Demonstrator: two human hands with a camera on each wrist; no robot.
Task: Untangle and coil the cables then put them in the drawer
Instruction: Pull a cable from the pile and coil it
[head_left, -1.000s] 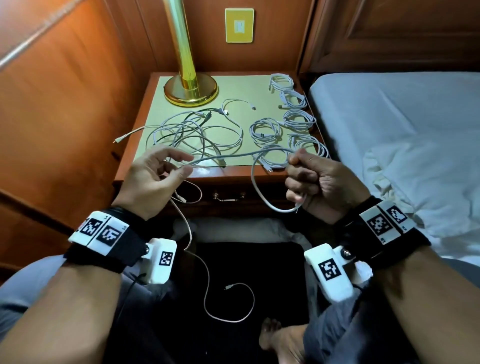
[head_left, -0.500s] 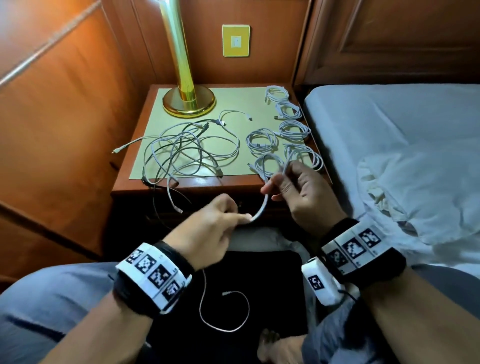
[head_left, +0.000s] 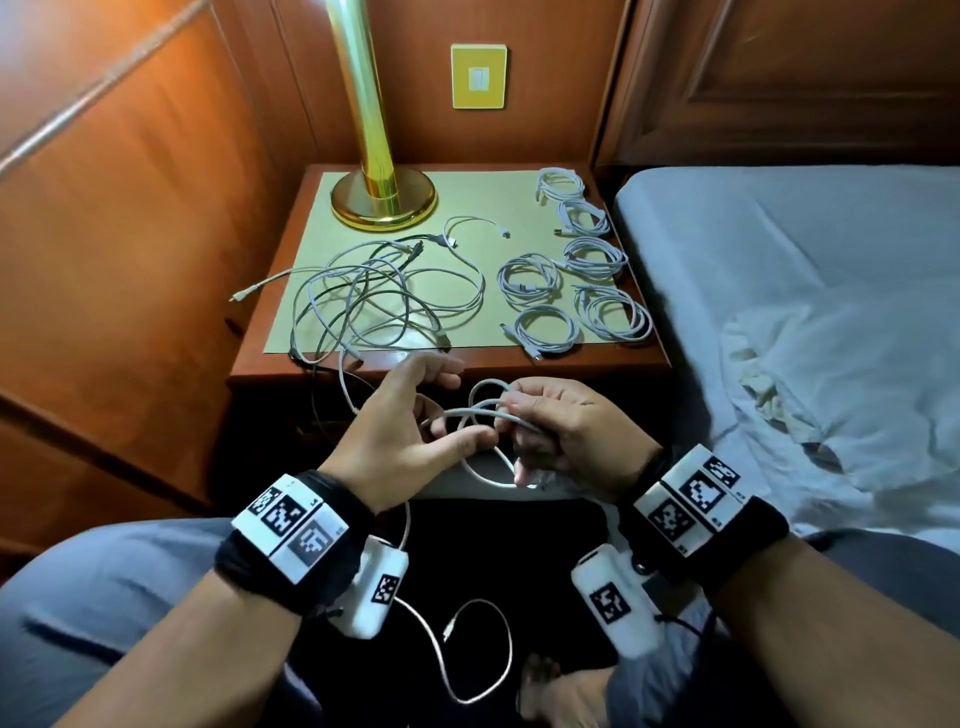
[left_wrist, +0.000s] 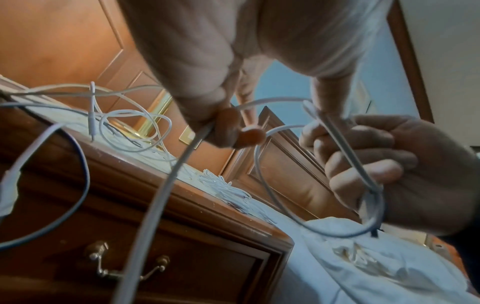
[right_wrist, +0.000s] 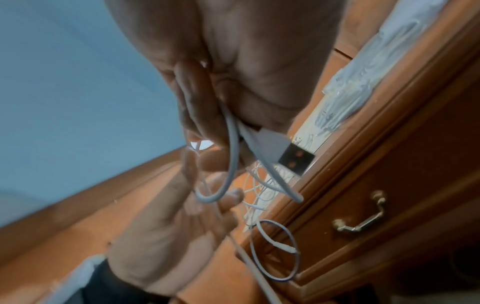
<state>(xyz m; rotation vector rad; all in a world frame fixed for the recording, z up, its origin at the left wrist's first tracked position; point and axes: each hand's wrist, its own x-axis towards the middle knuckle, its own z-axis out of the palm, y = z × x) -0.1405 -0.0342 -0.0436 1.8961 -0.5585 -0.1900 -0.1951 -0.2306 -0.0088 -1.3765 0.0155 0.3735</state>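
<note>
Wooden walls stand behind a small brown bedside table (head_left: 524, 364) next to a bed with a pale blue sheet (head_left: 779, 270).

From the head view, a shiny gold lamp (head_left: 382, 200) stands at the back left corner of the table. Six neat little white cable coils (head_left: 582, 280) lie along the right edge, already done and waiting. A messy pile of loose white and dark cables (head_left: 374, 296) covers the left side and hangs over the front edge. In front of the table, the right hand (head_left: 566, 431) curls round a few loops of a thin white cable (head_left: 483, 410), so the loops do not spring apart. The left hand (head_left: 400, 436) is half open, with the cable running between thumb and fingers, so it can feed more cable over. The long tail of the cable drops down to the dark floor.

From the left wrist view, the left thumb and a finger pinch the cable lightly, and the right hand's fingers (left_wrist: 363, 156) are wrapped round the loops. The brown wooden drawer (left_wrist: 182, 267) with its brass handle is closed, so I think it must be opened later.

From the right wrist view, the flat silver plug (right_wrist: 296, 158) sticks out of the right hand, which keeps that end tucked in.
</note>
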